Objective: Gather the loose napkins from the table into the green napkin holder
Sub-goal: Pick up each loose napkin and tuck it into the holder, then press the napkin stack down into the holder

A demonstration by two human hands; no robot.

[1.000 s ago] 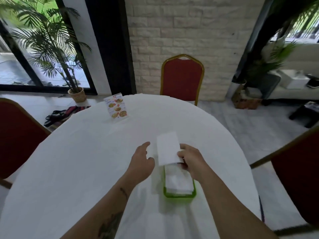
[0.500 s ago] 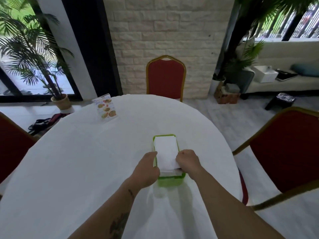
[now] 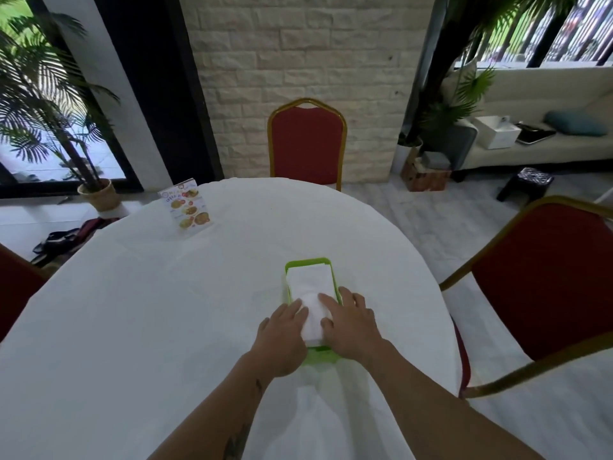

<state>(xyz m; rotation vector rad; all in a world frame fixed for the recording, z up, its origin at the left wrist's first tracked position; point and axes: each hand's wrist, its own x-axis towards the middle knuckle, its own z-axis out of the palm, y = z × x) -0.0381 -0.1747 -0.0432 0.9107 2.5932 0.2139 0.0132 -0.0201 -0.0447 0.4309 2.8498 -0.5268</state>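
Head view of a round bench (image 3: 132, 327) under a white cloth. The green napkin holder (image 3: 308, 262) stands on the bench toward its right side, directly ahead of the person, its long axis running away from the viewer. A stack of white napkins (image 3: 310, 287) lies inside it and fills it nearly to the rim; the near end of the stack bulges slightly above the holder's edge.

Left hand (image 3: 282, 336): the grip is flat, fingers extended, fingertips pressing the near left part of the stack, palm over the holder's left rim. Right hand (image 3: 348, 327): likewise flat, fingers spread, pressing the near right part of the stack, with the outer fingers reaching past the holder's right rim. Neither hand curls round or pinches anything.

Step in hand, as judged: tamping and squaring the napkins so that they seat inside the holder. No loose napkin is visible elsewhere on the cloth, so the gathering appears to be at or near its end.

Next move, as judged: even downward pressure at the raised near end until the stack lies level, then both hands lifted straight up so that the top sheet does not drag out.

Also present: a standing menu card (image 3: 187, 209) at the far left of the bench, well apart from the holder; red chairs (image 3: 308, 144) with gilt frames around it.
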